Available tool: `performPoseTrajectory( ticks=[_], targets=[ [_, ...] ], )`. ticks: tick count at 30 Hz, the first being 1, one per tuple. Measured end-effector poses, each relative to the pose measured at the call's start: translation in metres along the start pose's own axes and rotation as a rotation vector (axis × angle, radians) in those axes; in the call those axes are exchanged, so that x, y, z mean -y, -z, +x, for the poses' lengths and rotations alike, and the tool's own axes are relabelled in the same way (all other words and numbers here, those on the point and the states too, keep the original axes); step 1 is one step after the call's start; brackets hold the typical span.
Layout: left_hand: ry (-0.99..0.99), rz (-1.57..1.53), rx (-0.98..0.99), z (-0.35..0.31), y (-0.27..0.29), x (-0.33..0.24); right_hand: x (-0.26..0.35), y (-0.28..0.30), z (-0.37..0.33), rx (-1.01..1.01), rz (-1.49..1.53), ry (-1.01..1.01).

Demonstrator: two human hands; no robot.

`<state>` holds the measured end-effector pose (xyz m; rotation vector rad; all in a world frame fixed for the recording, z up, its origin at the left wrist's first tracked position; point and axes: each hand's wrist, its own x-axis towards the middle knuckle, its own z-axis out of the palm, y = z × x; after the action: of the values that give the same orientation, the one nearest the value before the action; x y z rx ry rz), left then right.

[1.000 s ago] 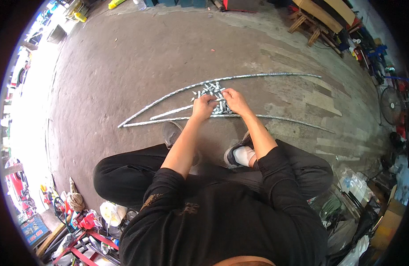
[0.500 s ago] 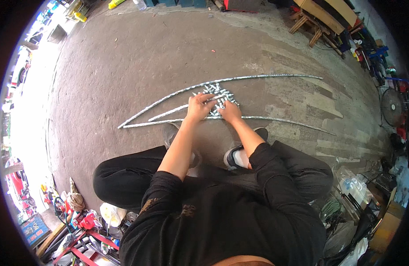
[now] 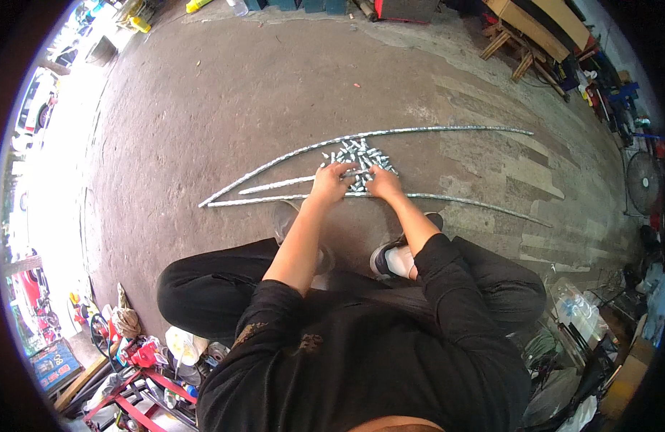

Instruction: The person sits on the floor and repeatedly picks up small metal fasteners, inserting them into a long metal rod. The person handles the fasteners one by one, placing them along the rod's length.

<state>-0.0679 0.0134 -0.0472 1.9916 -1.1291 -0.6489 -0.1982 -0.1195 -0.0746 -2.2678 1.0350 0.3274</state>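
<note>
Small silver metal pieces, bolt-like with narrow ends, lie in a loose pile (image 3: 363, 153) on the floor in front of me. Two long rows of such pieces, set end to end, run past it: a curved far row (image 3: 289, 149) and a near row (image 3: 476, 200). Between them a shorter row (image 3: 275, 185) leads in from the left to my left hand (image 3: 331, 183), whose bent fingers close on its right end. My right hand (image 3: 384, 183) pinches a small metal piece by the pile's near right side, fingertips close to the left hand's. The fingers partly hide the pieces.
I squat close to the near row, a shoe (image 3: 391, 258) just behind it. Tools and a red frame (image 3: 134, 407) clutter the lower left. Bags and cardboard (image 3: 627, 374) lie at lower right. A fan (image 3: 643, 181) stands at right, a wooden stand (image 3: 516, 54) at far right.
My left hand has drawn slightly nearer to me, from the pile down to the short row's end. My right hand's fingers have come out of the pile toward it. The view has shifted a little.
</note>
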Motion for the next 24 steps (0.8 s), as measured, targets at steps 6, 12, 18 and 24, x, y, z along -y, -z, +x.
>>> performPoseTrajectory(
  ticks=[6, 12, 18, 24],
  targets=[
    [-0.043, 0.076, -0.012, 0.010, 0.000, -0.001, -0.009, 0.030, -0.007, 0.301, 1.457, -0.136],
    [-0.006, -0.061, 0.050, 0.014, 0.002, -0.017, -0.020, 0.039, -0.004, 0.138, 1.553, 0.005],
    [-0.001, -0.040, -0.015, 0.011, 0.008, -0.020, 0.000, 0.037, -0.018, 0.040, 1.379, 0.107],
    [0.017, -0.048, -0.027, 0.013, 0.011, -0.021, 0.001, 0.033, -0.018, 0.083, 1.441, 0.118]
  ],
)
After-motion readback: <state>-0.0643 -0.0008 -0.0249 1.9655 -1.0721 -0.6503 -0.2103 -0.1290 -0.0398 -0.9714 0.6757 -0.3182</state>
